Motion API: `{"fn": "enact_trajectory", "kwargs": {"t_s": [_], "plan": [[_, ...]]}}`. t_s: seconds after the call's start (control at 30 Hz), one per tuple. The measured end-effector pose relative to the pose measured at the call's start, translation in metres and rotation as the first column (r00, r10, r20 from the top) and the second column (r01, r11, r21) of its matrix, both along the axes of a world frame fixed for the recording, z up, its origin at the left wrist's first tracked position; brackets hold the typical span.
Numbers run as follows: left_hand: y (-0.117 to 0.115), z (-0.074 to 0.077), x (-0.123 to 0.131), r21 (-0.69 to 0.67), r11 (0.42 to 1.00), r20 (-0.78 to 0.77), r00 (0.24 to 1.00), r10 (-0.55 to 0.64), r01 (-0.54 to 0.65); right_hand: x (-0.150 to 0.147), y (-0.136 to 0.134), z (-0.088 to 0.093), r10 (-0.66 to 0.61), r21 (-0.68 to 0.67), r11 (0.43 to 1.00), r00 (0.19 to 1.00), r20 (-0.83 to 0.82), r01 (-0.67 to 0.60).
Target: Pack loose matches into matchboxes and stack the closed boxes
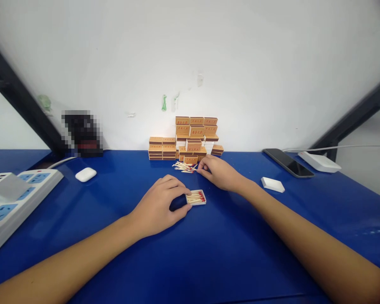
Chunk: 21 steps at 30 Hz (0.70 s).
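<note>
My left hand (161,204) grips the left end of a small white matchbox tray (205,201) between thumb and fingers. Red-tipped matches (196,196) lie side by side in that tray, which rests on the blue table. Beyond it, a loose heap of matches (183,166) is spread on the tabletop. At the heap's right edge my right hand (218,172) is closed in a pinch on a match, its fingertips low over the table. Orange-and-brown matchboxes (196,131) stand stacked against the wall just behind the heap.
A small white tray-like piece (272,184) lies to the right, near a black phone (288,163) and a white flat device (319,161) with a cable. At left are a white earbud case (85,174) and a power strip (22,198). Dark metal frames slant at both sides.
</note>
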State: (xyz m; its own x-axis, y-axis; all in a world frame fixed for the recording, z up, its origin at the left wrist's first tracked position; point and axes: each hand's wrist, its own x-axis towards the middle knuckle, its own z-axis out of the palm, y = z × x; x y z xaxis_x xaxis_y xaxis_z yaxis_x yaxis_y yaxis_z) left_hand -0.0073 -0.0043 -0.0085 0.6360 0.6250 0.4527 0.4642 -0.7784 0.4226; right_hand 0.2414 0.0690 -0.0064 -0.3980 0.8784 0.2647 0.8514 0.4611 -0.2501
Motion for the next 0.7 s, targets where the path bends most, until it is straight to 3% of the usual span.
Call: {"fn": "enact_trajectory", "kwargs": {"t_s": [0.37,0.57,0.7], "plan": [[-0.001,0.005,0.0,-0.036,0.999,-0.023,1.0,0.019,-0.02,0.032,-0.018,0.022,0.081,-0.203,0.977,0.995,0.066,-0.067],[-0.003,0.003,-0.001,-0.058,0.996,-0.025,0.998,0.061,-0.063,0.017,-0.042,0.043,0.161,-0.294,0.937,0.981,-0.11,-0.187],[-0.003,0.003,0.0,-0.081,0.994,-0.017,0.997,0.073,-0.074,0.0,-0.059,0.046,0.26,-0.32,0.905,0.96,-0.107,-0.281]]}}
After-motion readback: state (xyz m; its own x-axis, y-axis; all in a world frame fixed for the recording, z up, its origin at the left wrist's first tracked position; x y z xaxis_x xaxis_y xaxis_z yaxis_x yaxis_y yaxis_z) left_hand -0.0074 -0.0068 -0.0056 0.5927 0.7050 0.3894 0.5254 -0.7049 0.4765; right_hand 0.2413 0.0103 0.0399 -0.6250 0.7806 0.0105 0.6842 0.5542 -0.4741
